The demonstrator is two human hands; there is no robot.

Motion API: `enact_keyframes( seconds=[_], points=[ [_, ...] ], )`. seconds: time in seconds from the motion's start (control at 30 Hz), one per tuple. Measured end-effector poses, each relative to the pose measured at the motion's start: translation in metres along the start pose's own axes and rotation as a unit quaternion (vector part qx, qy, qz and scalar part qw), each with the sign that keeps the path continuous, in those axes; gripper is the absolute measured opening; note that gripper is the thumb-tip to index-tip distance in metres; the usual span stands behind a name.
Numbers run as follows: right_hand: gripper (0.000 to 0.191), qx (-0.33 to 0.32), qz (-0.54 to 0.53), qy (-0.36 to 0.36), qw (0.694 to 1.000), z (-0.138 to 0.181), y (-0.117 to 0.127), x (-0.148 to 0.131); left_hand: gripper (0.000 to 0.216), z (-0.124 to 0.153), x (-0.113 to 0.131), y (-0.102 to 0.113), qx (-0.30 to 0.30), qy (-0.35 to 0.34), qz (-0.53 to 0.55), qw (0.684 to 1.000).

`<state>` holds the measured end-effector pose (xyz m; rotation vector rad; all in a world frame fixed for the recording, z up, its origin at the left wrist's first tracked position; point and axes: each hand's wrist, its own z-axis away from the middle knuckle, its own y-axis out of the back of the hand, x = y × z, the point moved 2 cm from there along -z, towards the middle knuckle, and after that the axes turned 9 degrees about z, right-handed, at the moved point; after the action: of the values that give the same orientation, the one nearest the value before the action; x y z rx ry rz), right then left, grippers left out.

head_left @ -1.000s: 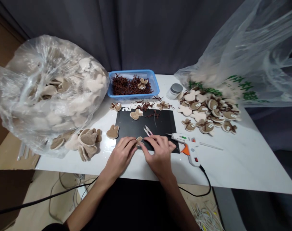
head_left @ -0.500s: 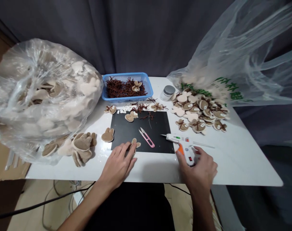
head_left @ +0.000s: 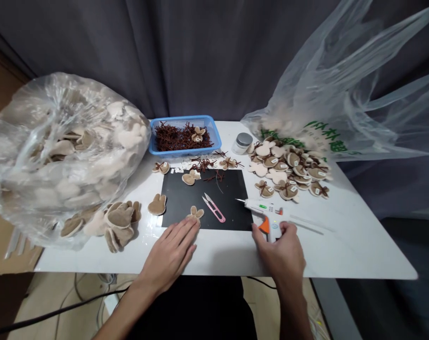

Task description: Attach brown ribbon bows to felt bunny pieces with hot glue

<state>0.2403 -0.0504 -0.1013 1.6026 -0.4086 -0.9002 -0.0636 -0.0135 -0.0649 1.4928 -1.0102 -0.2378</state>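
My left hand point(head_left: 175, 245) lies flat, its stretched fingertips resting on a tan plush rabbit head point(head_left: 196, 212) at the front edge of a black mat point(head_left: 179, 203). Only the ears and top of that piece show. The fingers of my right hand point(head_left: 280, 248) close around the handle of a white glue gun with an orange trigger point(head_left: 267, 208), whose nozzle points left over the mat. Between the hands lie pink thread snips point(head_left: 214, 208). Another tan rabbit head point(head_left: 157, 204) sits at the mat's left edge, and one with a white tag point(head_left: 190, 177) near its back.
A blue basket point(head_left: 186, 152) holds brown bows. Right of it stand a grey-lidded jar point(head_left: 242, 141) and a pile of finished rabbit heads point(head_left: 292, 165) before a plastic bag point(head_left: 327, 104). At left, a big clear bag point(head_left: 69, 165) bulges with plush pieces; several more point(head_left: 120, 219) lie before it.
My left fingers have straightened and flattened over the rabbit head, which now shows its ears upward. My right hand has shifted slightly left at the glue gun's handle. The view has tilted a little.
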Motion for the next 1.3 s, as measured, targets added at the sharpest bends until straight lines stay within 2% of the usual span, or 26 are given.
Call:
enact_keyframes(
  seconds=[0.07, 0.13, 0.27, 0.43, 0.6, 0.8, 1.1, 1.3],
  points=[
    [0.067, 0.006, -0.010, -0.023, 1.000, 0.003, 0.005, -0.003, 0.059, -0.002, 0.002, -0.002, 0.002, 0.016, 0.017, 1.000],
    [0.070, 0.031, -0.032, -0.012, 0.999, 0.008, 0.009, -0.010, 0.062, -0.003, 0.004, -0.006, 0.008, 0.031, 0.034, 0.999],
    [0.079, 0.038, -0.083, 0.045, 0.995, 0.022, 0.008, -0.036, 0.066, -0.003, 0.008, -0.015, 0.017, 0.059, 0.045, 0.997],
    [0.070, 0.013, -0.095, 0.117, 0.988, 0.037, -0.001, -0.058, 0.066, -0.002, 0.010, -0.020, 0.012, 0.051, 0.016, 0.998],
    [0.062, 0.057, -0.055, 0.165, 0.983, 0.045, -0.008, -0.058, 0.063, -0.001, 0.012, -0.020, 0.025, 0.047, 0.012, 0.999],
    [0.049, 0.045, -0.057, 0.235, 0.969, 0.048, -0.007, -0.056, 0.060, 0.001, 0.013, -0.022, 0.050, 0.046, 0.037, 0.997],
    [0.047, 0.018, -0.115, 0.259, 0.959, 0.045, -0.008, -0.052, 0.061, 0.000, 0.013, -0.022, 0.056, 0.038, 0.035, 0.997],
    [0.044, 0.023, -0.142, 0.257, 0.956, 0.044, -0.009, -0.050, 0.065, 0.003, 0.012, -0.025, 0.054, 0.044, 0.049, 0.996]
  ],
)
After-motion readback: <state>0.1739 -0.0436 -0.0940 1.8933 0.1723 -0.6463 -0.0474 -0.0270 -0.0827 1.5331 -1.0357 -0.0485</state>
